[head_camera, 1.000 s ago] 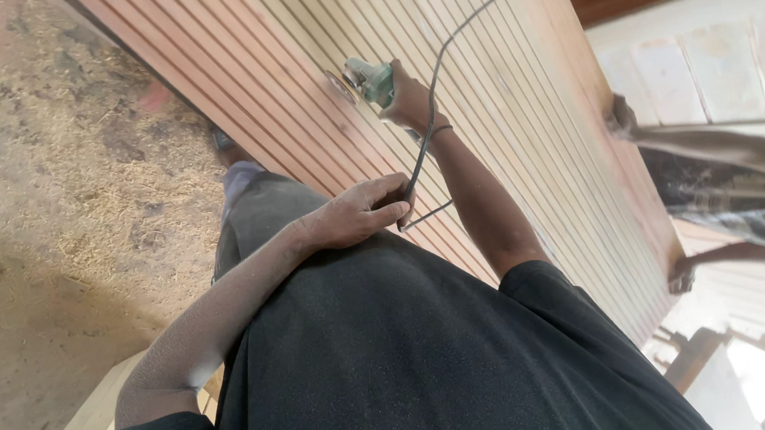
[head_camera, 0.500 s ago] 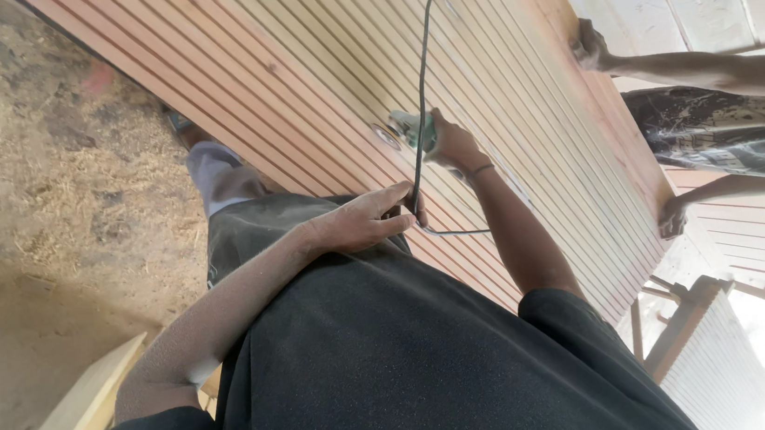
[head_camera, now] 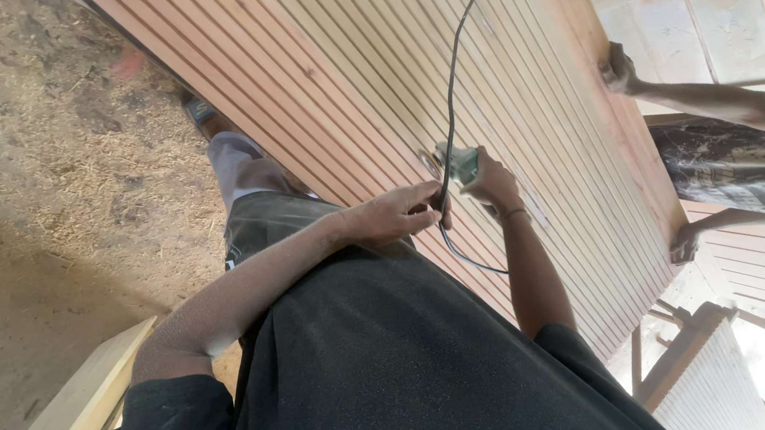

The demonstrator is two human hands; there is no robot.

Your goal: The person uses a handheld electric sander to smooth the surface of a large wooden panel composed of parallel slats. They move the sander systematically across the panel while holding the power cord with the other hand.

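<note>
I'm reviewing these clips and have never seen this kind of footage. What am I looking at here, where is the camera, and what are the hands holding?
The camera sits on a person's head and looks down their dark shirt. Their right hand holds a small green power tool against a large grooved wooden panel. Their left hand pinches the tool's black cable just behind it. At the panel's far edge, another person's hand grips the panel. Below lies a dusty dirt floor.

A single head-worn view looks steeply down the person's own dark-shirted torso [head_camera: 398, 372], close to both hands. Beyond the left hand [head_camera: 392, 216] lies sawdust-strewn ground [head_camera: 34, 183]; past the right hand [head_camera: 491, 181] stretches the long grooved reddish wooden panel [head_camera: 368, 67].
</note>
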